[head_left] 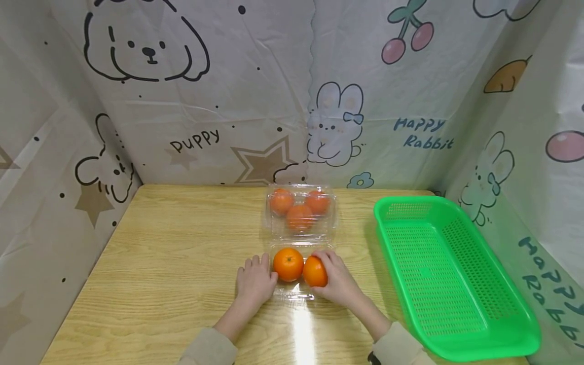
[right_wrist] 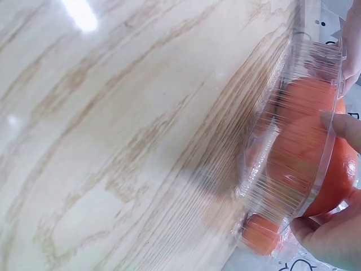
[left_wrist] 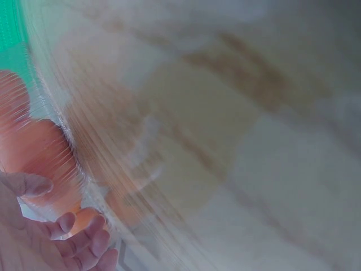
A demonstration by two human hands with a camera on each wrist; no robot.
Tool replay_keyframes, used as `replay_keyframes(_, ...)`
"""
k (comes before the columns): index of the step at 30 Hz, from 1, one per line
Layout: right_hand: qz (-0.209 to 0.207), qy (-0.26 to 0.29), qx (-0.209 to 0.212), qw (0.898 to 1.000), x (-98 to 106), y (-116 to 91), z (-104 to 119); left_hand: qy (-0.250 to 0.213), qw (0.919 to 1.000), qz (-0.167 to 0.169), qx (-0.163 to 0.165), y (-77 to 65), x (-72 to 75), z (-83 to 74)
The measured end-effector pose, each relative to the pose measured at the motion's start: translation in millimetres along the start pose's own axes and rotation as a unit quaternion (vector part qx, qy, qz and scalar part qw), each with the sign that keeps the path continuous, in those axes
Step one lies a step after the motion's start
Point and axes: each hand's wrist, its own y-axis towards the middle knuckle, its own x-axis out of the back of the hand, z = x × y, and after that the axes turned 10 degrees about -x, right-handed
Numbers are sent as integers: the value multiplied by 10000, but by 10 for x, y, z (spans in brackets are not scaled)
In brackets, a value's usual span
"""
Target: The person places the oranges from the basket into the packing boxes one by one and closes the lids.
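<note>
Two oranges sit side by side in the front clear plastic container [head_left: 292, 293], which lies on the table. My right hand [head_left: 338, 280] grips the right orange [head_left: 315, 272], fingers on its far side and thumb at its near side. In the right wrist view, this orange [right_wrist: 338, 178] rises above the container's ribbed wall. My left hand [head_left: 256, 278] rests at the container's left side, fingers loosely extended and thumb at the rim beside the left orange [head_left: 288, 263]. Behind, three more oranges [head_left: 299, 218] show through clear ribbed plastic [head_left: 301, 234].
A green perforated plastic basket [head_left: 426, 274] stands on the right of the wooden table [head_left: 182, 243]. Printed cloth [head_left: 255, 91] hangs behind the table and along both sides.
</note>
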Motion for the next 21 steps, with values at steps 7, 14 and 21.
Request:
replay_keyframes(7, 98, -103, -23, 9999, -2, 9, -8, 13, 10000, 35, -3, 2, -7, 0)
replay_keyframes(14, 294, -344, -27, 9990, 7, 8, -9, -13, 10000, 4, 35, 1, -5, -3)
replay_keyframes(21, 536, -526, -60, 9972, 28, 11, 6, -33, 10000, 39, 37, 1, 3, 1)
